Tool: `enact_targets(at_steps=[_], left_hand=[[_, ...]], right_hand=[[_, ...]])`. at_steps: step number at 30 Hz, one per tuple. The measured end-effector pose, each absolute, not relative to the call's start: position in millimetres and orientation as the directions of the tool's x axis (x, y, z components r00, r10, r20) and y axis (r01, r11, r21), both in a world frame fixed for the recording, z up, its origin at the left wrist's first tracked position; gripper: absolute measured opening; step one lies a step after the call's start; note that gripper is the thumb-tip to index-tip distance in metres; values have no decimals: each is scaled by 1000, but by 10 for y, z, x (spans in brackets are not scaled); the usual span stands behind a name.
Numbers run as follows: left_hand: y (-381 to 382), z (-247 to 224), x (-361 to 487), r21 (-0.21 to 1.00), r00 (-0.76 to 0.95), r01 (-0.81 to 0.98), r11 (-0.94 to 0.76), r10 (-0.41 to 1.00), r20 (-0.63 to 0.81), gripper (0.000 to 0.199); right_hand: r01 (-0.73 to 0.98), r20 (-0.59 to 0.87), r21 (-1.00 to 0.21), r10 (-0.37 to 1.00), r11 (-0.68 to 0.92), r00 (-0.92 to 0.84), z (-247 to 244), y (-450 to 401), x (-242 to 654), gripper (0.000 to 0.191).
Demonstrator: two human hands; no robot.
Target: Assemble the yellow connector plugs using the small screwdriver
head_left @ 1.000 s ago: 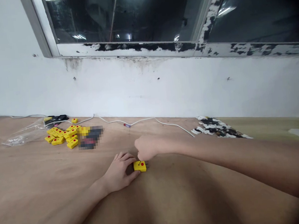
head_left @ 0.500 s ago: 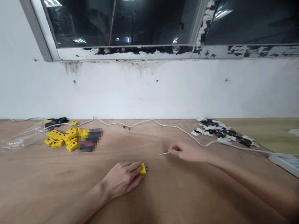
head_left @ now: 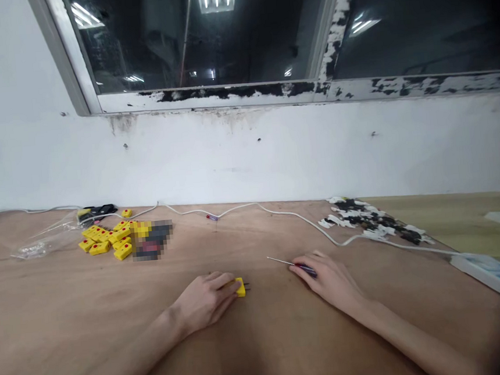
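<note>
My left hand (head_left: 204,299) is closed over a yellow two-pin plug (head_left: 240,287) on the wooden table, its fingers covering most of the body. Two dark prongs stick out of the plug's right end. To the right, my right hand (head_left: 330,279) grips a screwdriver (head_left: 306,270) by its dark purple and red handle. The thin shaft points left, with its tip a short way from the prongs and not touching them. Part of the handle is hidden in the palm.
Several yellow blocks with red dots (head_left: 101,235) lie in a pile at the left, beside a clear plastic bag (head_left: 47,243). A white cable (head_left: 293,211) runs along the back. Black and white scraps (head_left: 362,218) and a white-blue box (head_left: 494,274) are at the right.
My right hand has turned and come lower, so the screwdriver's handle now shows. The shaft now slants up to the left. My left hand stays on the plug.
</note>
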State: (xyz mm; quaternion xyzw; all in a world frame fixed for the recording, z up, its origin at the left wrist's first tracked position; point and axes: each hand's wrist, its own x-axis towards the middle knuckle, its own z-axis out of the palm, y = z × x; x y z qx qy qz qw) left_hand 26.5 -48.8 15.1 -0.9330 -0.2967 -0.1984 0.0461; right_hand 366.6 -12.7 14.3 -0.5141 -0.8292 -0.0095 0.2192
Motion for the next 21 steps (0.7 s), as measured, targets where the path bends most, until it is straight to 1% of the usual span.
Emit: enact_targets(at_steps=[2,4,7,8,9,11,12,14,15,16,17,18,19,20,21], left_hand=[[-498,140,267,84,703,592,-802,564,433,32],[-524,166,241,115,683,585,-803,564,465,31],[-598,310,26,101,678,574,-813,540,498,32],[-624,375,-117,94,643,615,-783,567,515,35],[-647,435,-300,88,591,669,-738,600,539,37],[-675,516,-761,93,404,791,-605,630,663,34],[-683,524,-1023,109,311,843,-526,644,699,32],[-696,471,-1558,133,164,908,-396,632,758,29],[-708,413,-1812,157,109,928,-337,650,752,30],[-722,340,-2045,184,72,940,-287,695,716,35],[-739,258,-2254,211,50,948,-236,770,636,39],[-756,173,-2436,230,22,956,-182,827,562,43],[-767,91,-2591,233,2,963,-139,861,509,46],[-771,19,-2722,241,-44,966,-92,861,507,49],[-762,-37,-2827,249,-91,967,-45,856,509,50]], right_hand=[[852,393,-217,842,476,-370,110,-110,3686,32],[853,389,-253,855,457,-342,104,-99,3687,32],[843,356,-314,877,437,-322,119,-112,3688,34],[837,353,-325,877,441,-325,122,-127,3696,33],[832,353,-329,875,447,-330,120,-146,3710,33],[824,354,-330,870,459,-343,110,-192,3756,32],[823,357,-331,868,462,-345,109,-215,3787,31],[823,376,-324,862,466,-340,151,-261,3860,32],[826,406,-316,853,466,-327,209,-283,3905,33],[834,443,-299,841,464,-309,299,-309,3955,35],[841,501,-273,816,466,-290,423,-341,4014,36],[854,587,-259,776,451,-232,575,-384,4084,36],[862,640,-248,743,441,-196,746,-442,4163,37],[871,688,-233,707,432,-166,923,-517,4252,37],[896,747,-223,658,383,-96,1090,-610,4347,37]])
